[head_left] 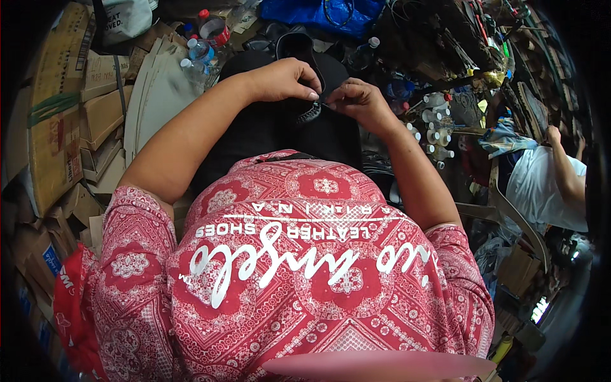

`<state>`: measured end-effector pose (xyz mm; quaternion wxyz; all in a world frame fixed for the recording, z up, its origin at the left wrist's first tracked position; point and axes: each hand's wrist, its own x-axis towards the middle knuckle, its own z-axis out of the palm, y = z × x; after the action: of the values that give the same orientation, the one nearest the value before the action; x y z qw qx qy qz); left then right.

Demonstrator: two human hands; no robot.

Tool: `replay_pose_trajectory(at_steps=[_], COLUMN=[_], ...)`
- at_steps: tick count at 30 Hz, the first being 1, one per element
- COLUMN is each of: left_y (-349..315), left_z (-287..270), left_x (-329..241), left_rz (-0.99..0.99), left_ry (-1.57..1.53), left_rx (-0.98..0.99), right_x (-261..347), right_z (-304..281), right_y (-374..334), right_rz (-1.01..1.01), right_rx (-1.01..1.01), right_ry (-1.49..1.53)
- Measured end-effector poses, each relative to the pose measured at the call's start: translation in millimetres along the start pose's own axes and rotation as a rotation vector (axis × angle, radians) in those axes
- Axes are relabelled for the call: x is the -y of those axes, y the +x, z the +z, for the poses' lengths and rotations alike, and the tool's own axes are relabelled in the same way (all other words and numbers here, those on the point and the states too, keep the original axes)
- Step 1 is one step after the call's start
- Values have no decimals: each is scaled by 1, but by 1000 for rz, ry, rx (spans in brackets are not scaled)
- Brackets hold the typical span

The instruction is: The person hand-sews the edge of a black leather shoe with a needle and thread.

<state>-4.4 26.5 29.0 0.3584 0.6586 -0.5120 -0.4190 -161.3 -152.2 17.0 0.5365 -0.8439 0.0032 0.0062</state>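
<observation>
A black shoe upper (pixel 299 51) with a dark padded collar lies over my lap, above my red patterned shirt. My left hand (pixel 283 79) is closed around its edge, thumb and fingers pinching the black material. My right hand (pixel 359 102) pinches the same edge from the other side, fingertips almost touching the left ones. A short grey ridged strip (pixel 310 113) hangs just below the two hands; I cannot tell which hand holds it.
Flattened cardboard boxes (pixel 63 121) stack up on the left. Plastic bottles (pixel 203 48) stand beyond them. A blue bag (pixel 318 13) lies at the top. White spools and small bottles (pixel 433 130) sit on the right, where another person in a white shirt (pixel 547 184) leans over.
</observation>
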Motion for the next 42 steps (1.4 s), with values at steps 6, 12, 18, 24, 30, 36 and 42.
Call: replay_pose_trajectory(at_steps=[6, 12, 18, 24, 30, 36, 42], left_y=[-3, 0, -2, 9, 11, 2, -68], left_z=[-4, -8, -10, -1, -2, 13, 36], left_x=[8, 0, -4, 7, 13, 14, -11], left_rz=[5, -56, 22, 71, 228, 170, 14], left_ry=[-100, 46, 92, 178, 236, 213, 360], left_rx=[110, 191, 225, 26, -49, -220, -450], right_x=[15, 29, 70, 60, 50, 34, 34], right_z=[12, 9, -1, 7, 5, 18, -2], right_y=[-14, -15, 2, 14, 9, 7, -21], right_rz=[-1, -72, -142, -131, -77, 5, 467], right_rx=[-81, -56, 207, 311, 229, 83, 39], right_ry=[-96, -360, -794, -879, -673, -477, 166])
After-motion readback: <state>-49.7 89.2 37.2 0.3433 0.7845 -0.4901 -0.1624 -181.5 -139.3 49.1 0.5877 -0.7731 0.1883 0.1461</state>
